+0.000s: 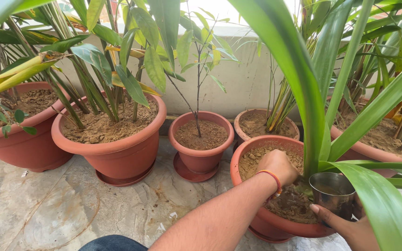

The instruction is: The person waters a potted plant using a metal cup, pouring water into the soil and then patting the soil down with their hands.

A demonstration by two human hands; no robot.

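My left hand (280,166), with a red thread around the wrist, rests knuckles-up on the dry brown soil (252,160) of a terracotta-coloured pot (257,144). Its fingers are curled shut beside the base of a plant with long green leaves (310,116). Whether anything is inside the fingers is hidden. My right hand (350,227) grips a small steel cup (333,193) from below and holds it upright over the pot's near right rim. The soil under the cup looks darker.
More terracotta-coloured pots stand around. A small one with a thin sapling (201,160) is to the left, then a large one (117,153) and another (24,144) farther left. Others stand behind (245,118) and right (364,151). The stone floor (47,204) lies below and a pale wall (247,83) behind.
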